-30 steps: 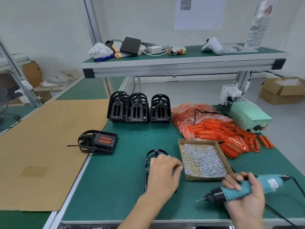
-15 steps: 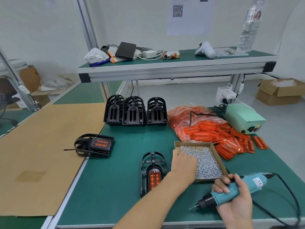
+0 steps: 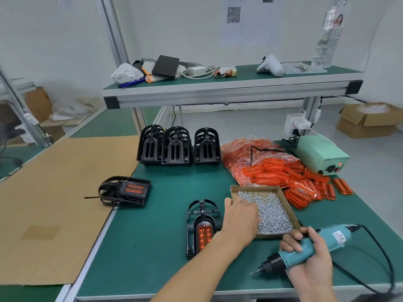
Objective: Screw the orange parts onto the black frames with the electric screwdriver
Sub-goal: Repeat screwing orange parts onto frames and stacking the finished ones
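Note:
A black frame point(image 3: 193, 227) lies flat on the green mat with an orange part point(image 3: 204, 235) seated in it. Just right of it, my left hand point(image 3: 238, 216) reaches into the cardboard tray point(image 3: 257, 187) of small silver screws point(image 3: 273, 214). Its fingertips are down among the screws and hidden, so a pinch cannot be made out. My right hand point(image 3: 314, 267) grips the teal electric screwdriver point(image 3: 335, 236) at the front right. The bit points left and down, just above the mat.
Three stacks of black frames point(image 3: 176, 147) stand at the back. A heap of orange parts point(image 3: 283, 175) and their bag lie beside the green power supply point(image 3: 320, 153). One assembled frame point(image 3: 126, 190) rests by the cardboard sheet point(image 3: 54, 203). A shelf point(image 3: 229, 88) hangs overhead.
My left hand left the black frame, uncovering the orange part, and moved right into the screw tray. My right hand stayed at the front right with the screwdriver.

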{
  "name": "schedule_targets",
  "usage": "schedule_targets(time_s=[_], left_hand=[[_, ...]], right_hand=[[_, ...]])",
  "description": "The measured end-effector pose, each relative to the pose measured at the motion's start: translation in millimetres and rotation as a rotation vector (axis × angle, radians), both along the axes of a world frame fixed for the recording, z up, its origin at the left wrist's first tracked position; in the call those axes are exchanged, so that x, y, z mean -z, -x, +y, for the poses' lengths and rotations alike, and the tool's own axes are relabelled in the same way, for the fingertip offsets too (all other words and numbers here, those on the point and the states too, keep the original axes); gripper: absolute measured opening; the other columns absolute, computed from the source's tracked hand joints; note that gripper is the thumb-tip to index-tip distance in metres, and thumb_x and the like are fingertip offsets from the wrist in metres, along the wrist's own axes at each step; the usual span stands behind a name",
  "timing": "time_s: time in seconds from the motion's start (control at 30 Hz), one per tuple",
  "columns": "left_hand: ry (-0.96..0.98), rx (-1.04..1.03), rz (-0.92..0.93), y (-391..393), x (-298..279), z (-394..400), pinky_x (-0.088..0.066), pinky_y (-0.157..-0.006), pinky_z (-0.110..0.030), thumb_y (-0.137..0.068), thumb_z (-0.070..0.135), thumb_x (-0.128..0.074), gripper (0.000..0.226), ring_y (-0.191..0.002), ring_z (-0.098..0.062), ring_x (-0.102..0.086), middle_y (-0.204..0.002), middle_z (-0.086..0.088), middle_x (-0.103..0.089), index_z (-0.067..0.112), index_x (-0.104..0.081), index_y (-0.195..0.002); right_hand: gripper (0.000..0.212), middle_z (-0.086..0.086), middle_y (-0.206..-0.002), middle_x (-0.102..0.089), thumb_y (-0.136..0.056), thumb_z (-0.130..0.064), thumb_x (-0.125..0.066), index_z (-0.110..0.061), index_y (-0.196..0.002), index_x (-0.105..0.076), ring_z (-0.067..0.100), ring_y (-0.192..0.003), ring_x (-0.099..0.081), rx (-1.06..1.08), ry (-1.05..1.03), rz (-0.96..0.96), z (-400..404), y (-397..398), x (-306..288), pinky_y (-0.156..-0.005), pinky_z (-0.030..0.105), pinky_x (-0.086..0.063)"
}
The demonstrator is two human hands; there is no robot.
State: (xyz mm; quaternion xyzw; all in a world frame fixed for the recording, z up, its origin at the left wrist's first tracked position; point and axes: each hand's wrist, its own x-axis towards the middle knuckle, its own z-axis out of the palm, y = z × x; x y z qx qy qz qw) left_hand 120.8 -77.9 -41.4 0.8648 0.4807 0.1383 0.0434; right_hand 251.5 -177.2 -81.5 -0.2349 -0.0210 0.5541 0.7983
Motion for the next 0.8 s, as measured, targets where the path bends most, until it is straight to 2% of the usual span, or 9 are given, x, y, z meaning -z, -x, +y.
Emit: schedule_targets(time_s=[0.07, 0.13, 0.2, 0.27, 0.33, 0.43, 0.5, 0.63, 0.8], left_hand=[[0.042, -0.017, -0.162, 4.2, -4.4, -2.4, -0.034, -0.095, -0.043, -0.100, 0.035, -0.063, 0.017, -0.100, -0.020, -0.052, -0.093, 0.004, -0.070, 0.021, -0.062, -0.090], [0.173, -0.035, -0.382, 12.5, -10.6, -9.2, -0.042, -0.095, -0.039, -0.099, 0.030, -0.063, 0.012, -0.091, -0.012, -0.058, -0.089, 0.011, -0.069, 0.025, -0.063, -0.088], [0.368, -0.081, -0.610, 25.7, -18.1, -21.0, -0.049, -0.084, -0.024, -0.094, 0.032, -0.068, 0.010, -0.086, -0.003, -0.063, -0.085, 0.014, -0.070, 0.031, -0.066, -0.083], [0.460, -0.103, -0.780, 43.7, -20.8, -34.7, -0.045, -0.074, -0.011, -0.086, 0.041, -0.073, 0.008, -0.086, 0.001, -0.065, -0.086, 0.018, -0.072, 0.035, -0.069, -0.083], [0.487, -0.106, -0.871, 63.3, -20.8, -48.3, -0.044, -0.072, -0.009, -0.081, 0.047, -0.076, 0.013, -0.080, 0.002, -0.065, -0.085, 0.016, -0.073, 0.035, -0.072, -0.084], [0.570, -0.123, -1.037, 86.9, -21.8, -64.7, -0.046, -0.069, -0.016, -0.078, 0.044, -0.082, 0.018, -0.069, -0.002, -0.059, -0.078, 0.007, -0.073, 0.029, -0.075, -0.083], [0.629, -0.140, -1.114, 97.3, -21.7, -74.2, -0.046, -0.068, -0.020, -0.078, 0.039, -0.083, 0.017, -0.069, -0.007, -0.057, -0.075, 0.003, -0.072, 0.024, -0.076, -0.082], [0.699, -0.131, -1.176, 107.3, -20.9, -86.9, -0.049, -0.069, -0.016, -0.090, 0.020, -0.079, 0.014, -0.067, -0.009, -0.060, -0.073, -0.004, -0.073, 0.017, -0.076, -0.077], [0.683, -0.131, -1.135, 109.9, -22.8, -90.4, -0.054, -0.076, -0.021, -0.096, 0.022, -0.071, 0.022, -0.069, -0.010, -0.063, -0.072, -0.006, -0.074, 0.017, -0.075, -0.075]], right_hand=[[0.025, -0.005, -0.074, -0.049, -0.099, -0.026, -0.054, -0.019, -0.075, -0.060, 0.004, -0.052, -0.039, 0.011, 0.010, 0.006, 0.7, 1.1, -2.1, -0.049, 0.017, -0.041], [0.025, -0.005, -0.073, -0.048, -0.098, -0.025, -0.054, -0.019, -0.075, -0.059, 0.004, -0.051, -0.039, 0.023, 0.019, 0.010, 1.0, 2.1, -5.7, -0.049, 0.017, -0.040], [0.025, -0.005, -0.073, -0.048, -0.098, -0.025, -0.054, -0.019, -0.074, -0.058, 0.005, -0.052, -0.039, 0.041, 0.021, 0.017, 0.9, 3.0, -11.8, -0.049, 0.017, -0.040], [0.025, -0.005, -0.072, -0.047, -0.098, -0.025, -0.055, -0.020, -0.074, -0.058, 0.004, -0.052, -0.039, 0.059, 0.003, 0.026, 0.9, 3.8, -20.2, -0.050, 0.017, -0.040], [0.023, -0.006, -0.073, -0.047, -0.098, -0.025, -0.056, -0.020, -0.076, -0.058, 0.004, -0.054, -0.038, 0.067, -0.027, 0.024, 2.7, 6.0, -33.0, -0.051, 0.017, -0.040], [0.015, -0.007, -0.073, -0.047, -0.092, -0.024, -0.061, -0.020, -0.078, -0.057, 0.004, -0.054, -0.037, 0.049, -0.084, 0.032, 7.7, 13.6, -57.9, -0.051, 0.018, -0.040], [0.013, -0.007, -0.071, -0.048, -0.085, -0.025, -0.067, -0.020, -0.078, -0.057, 0.005, -0.054, -0.037, 0.022, -0.124, 0.036, 10.9, 21.1, -73.8, -0.051, 0.019, -0.040], [0.012, -0.007, -0.071, -0.047, -0.082, -0.027, -0.067, -0.020, -0.076, -0.059, 0.005, -0.053, -0.038, -0.020, -0.182, 0.004, 16.9, 38.1, -94.5, -0.052, 0.020, -0.039], [0.013, -0.006, -0.071, -0.046, -0.084, -0.026, -0.066, -0.020, -0.079, -0.055, 0.006, -0.053, -0.037, -0.050, -0.180, -0.029, 20.6, 51.7, -102.0, -0.052, 0.020, -0.039]])
